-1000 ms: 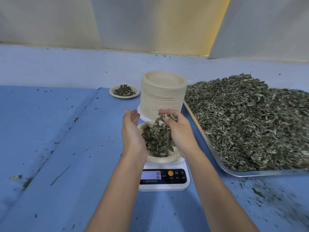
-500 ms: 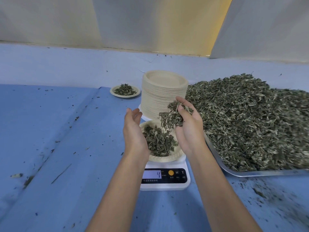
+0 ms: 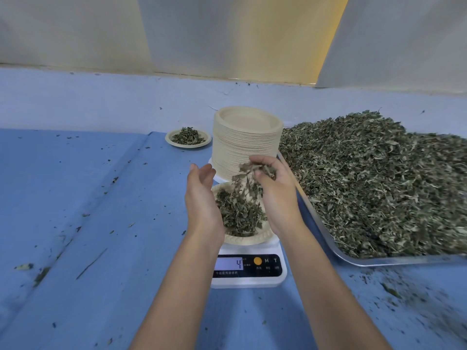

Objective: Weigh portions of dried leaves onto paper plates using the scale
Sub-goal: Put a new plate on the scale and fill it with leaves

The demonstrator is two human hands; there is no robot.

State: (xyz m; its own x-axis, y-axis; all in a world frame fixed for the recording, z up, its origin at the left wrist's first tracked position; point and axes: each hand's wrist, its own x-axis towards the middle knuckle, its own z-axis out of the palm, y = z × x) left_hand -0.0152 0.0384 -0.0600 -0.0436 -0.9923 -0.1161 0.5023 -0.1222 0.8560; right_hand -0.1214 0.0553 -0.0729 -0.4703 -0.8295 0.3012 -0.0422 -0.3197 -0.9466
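Head view: a white scale (image 3: 249,270) sits near the counter's (image 3: 101,223) front edge, its display reading 4, with a paper plate (image 3: 243,239) of dried leaves (image 3: 238,214) on top. The right hand (image 3: 275,195) hangs over the plate's far rim, its fingers (image 3: 262,174) curled round a clump of leaves, some strands trailing down toward the pile. The left hand (image 3: 202,198) stands on edge at the plate's left rim, fingers (image 3: 204,170) loose and straight, holding nothing. Just behind the scale rises a stack of plates (image 3: 246,137). The metal tray's (image 3: 379,260) rim runs close along the scale's right side, heaped with loose leaves (image 3: 379,185). A filled plate (image 3: 188,145) sits toward the back edge. Leftward the counter stretches wide, carrying scattered crumbs.
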